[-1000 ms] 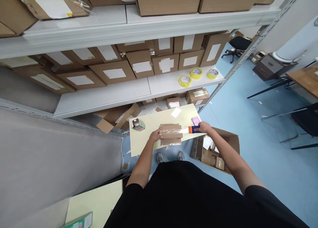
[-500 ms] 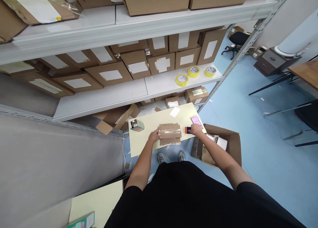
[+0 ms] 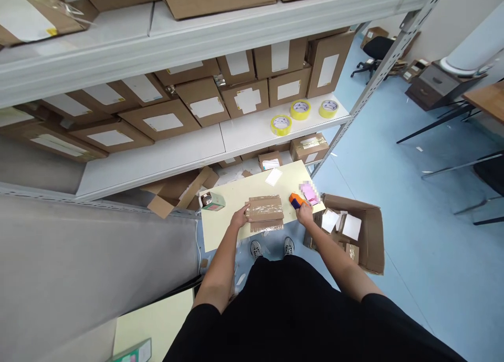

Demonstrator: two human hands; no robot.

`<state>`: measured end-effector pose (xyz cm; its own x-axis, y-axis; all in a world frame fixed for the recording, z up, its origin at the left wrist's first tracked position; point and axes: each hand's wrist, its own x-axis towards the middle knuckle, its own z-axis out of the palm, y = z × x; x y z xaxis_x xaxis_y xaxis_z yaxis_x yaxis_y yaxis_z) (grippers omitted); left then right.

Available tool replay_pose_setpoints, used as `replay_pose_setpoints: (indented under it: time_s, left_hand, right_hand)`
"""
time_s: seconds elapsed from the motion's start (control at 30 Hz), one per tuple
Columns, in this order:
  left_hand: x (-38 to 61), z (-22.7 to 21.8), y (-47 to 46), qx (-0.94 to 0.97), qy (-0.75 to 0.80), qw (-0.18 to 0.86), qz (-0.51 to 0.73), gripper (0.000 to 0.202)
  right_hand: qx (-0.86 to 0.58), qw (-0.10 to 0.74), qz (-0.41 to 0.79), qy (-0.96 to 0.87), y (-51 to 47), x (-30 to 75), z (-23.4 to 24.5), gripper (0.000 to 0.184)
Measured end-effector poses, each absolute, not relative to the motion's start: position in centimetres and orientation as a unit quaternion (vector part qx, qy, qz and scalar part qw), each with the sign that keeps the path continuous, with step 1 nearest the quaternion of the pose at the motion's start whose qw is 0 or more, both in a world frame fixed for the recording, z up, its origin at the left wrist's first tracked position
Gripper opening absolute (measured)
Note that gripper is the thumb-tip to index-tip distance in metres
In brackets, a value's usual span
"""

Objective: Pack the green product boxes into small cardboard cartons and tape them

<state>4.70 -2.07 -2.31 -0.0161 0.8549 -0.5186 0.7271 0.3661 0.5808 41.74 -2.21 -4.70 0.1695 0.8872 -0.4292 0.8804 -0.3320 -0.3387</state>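
Note:
On the cream table [image 3: 216,230], a small brown cardboard parcel [image 3: 265,209] lies flat with shiny clear tape across its top. My left hand [image 3: 239,216] grips its left edge. An orange and dark blue handheld tool [image 3: 296,199] is in my right hand [image 3: 304,214], just right of the parcel; its exact kind is too small to make out. Beyond that hand lies a phone with a pink screen [image 3: 309,192], partly blurred. A white paper slip [image 3: 273,176] rests near the far edge, and a small green box [image 3: 213,200] stands at the left end.
Shelves [image 3: 189,162] with labelled cartons rise behind the table. Three yellow tape rolls [image 3: 281,125] sit on the middle shelf. An open carton [image 3: 372,241] holding papers and cardboard stands on the floor to the right. An opened box [image 3: 173,188] protrudes from the lower shelf.
My right hand has picked up and turned the orange and blue tool, drawing it slightly back, so more orange shows. My left hand stays on the parcel. The view has shifted a little.

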Motion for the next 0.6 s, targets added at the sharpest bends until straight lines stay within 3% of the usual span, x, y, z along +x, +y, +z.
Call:
replay_pose_setpoints:
  time_s: [0.3,0.47,0.6]
  left_hand:
    - [4.8,-3.1,-2.2,0.553,0.717,0.418,0.073,0.094]
    - [4.8,-3.4,-2.2,0.545,0.721,0.42,0.082,0.094]
    - [4.8,-3.5,-2.3,0.532,0.725,0.429,0.09,0.092]
  right_hand:
    - [-0.767,0.025,0.344,-0.541,-0.1,39.9,-6.8,0.032]
    - [-0.703,0.218,0.308,-0.603,-2.8,37.8,-5.2,0.051]
    - [-0.642,0.224,0.403,-0.613,-5.6,34.7,-4.7,0.068]
